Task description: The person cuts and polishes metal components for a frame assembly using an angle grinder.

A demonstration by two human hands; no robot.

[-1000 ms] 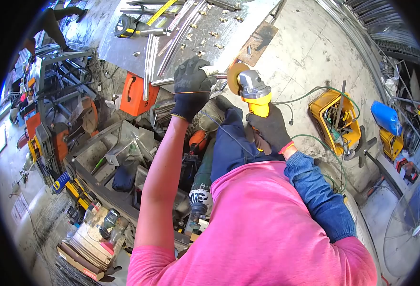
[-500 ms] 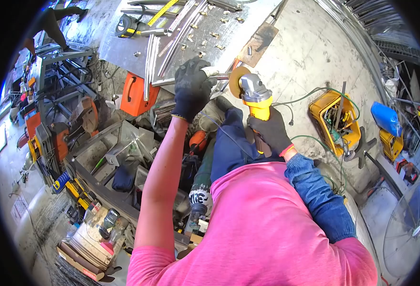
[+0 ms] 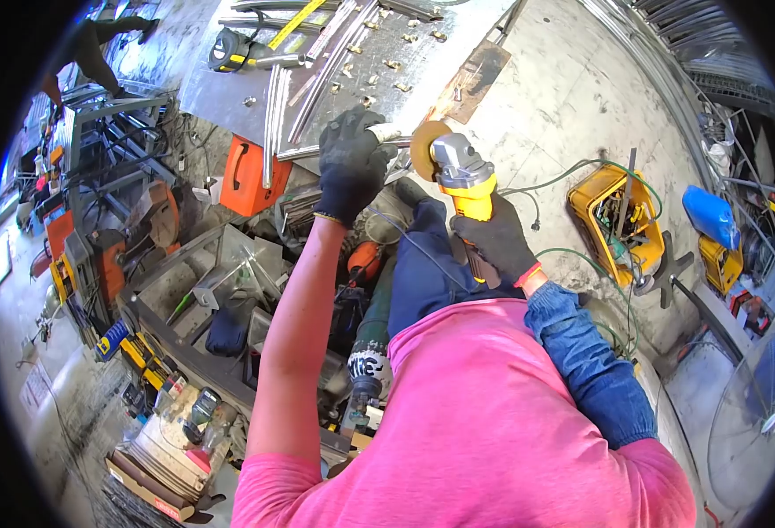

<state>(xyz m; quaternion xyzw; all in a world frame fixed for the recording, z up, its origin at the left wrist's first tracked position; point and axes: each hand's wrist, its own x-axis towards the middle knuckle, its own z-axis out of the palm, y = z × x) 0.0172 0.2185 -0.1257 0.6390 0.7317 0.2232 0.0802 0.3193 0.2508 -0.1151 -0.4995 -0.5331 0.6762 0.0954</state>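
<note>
A black glove covers my left hand [image 3: 352,167], its fingers closed round a short metal tube [image 3: 389,134] near the edge of the metal table [image 3: 203,88]. My right hand [image 3: 498,239], also gloved, grips the yellow and grey angle grinder [image 3: 469,183]. The grinder's round brown disc [image 3: 426,151] is at the right end of the tube; whether they touch I cannot tell. Beyond my hands, small metal pieces [image 3: 393,64] and long thin metal strips [image 3: 335,75] lie on the table, with a tape measure [image 3: 229,50] at its left.
An orange box [image 3: 248,179] stands below the table edge. At the right is a yellow crate [image 3: 612,224] of tools, with a green cable [image 3: 572,255] near it. A gas cylinder [image 3: 372,339] lies by my legs. Another person's legs [image 3: 97,57] show at upper left.
My right hand and the grinder have moved slightly left, bringing the disc closer to my left hand. My left hand has barely shifted.
</note>
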